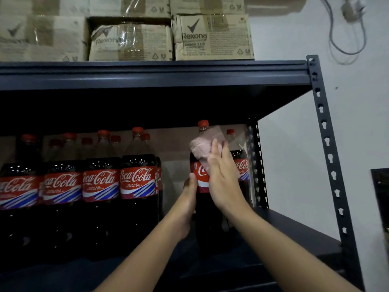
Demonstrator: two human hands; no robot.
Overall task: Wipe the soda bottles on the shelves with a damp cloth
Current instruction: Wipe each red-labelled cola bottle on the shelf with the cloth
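Note:
A large cola bottle (pixel 202 209) with a red cap and red label stands near the front of the dark shelf (pixel 294 230). My left hand (pixel 187 203) grips its left side at label height. Against the bottle's upper shoulder my right hand (pixel 221 175) presses a pale pink cloth (pixel 202 147), fingers flat. Another cola bottle (pixel 240 163) stands just behind to the right. A row of several cola bottles (pixel 101 182) fills the shelf's left side.
Cardboard boxes (pixel 212 36) sit on the upper shelf (pixel 147 74) above. A perforated metal upright (pixel 328 148) stands at the right, with a white wall and a hanging cable (pixel 347 34) beyond it. A gap lies between the row and the held bottle.

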